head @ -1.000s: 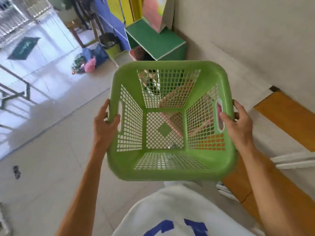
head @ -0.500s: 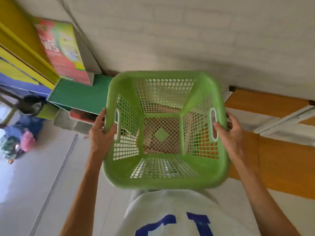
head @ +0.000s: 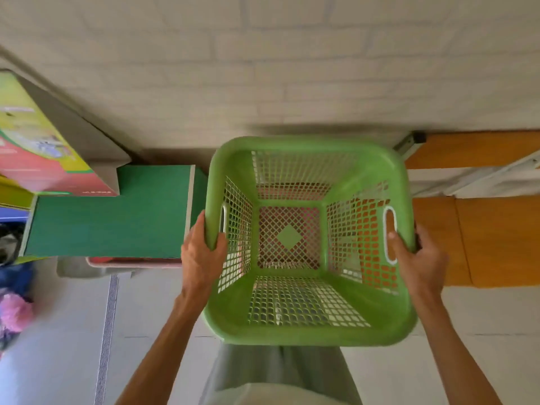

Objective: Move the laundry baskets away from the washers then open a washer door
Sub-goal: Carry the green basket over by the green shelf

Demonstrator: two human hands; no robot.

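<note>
I hold an empty green mesh laundry basket [head: 304,325] in front of my body, seen from above. My left hand [head: 201,252] grips its left rim at the handle slot. My right hand [head: 418,255] grips the right rim, thumb over the right handle slot. Through the mesh floor something red or pink shows below, too unclear to name. No washer is in view.
A green-topped cabinet [head: 111,217] stands left of the basket against a pale brick wall [head: 292,68], with a colourful box [head: 38,153] on it. An orange bench or shelf [head: 482,241] lies to the right. Bags [head: 14,311] sit on the floor far left.
I have turned right with the basket: the open doorway and floor area swung out of view, and the brick wall, green cabinet and orange bench now face me. Both hands kept their grip.
</note>
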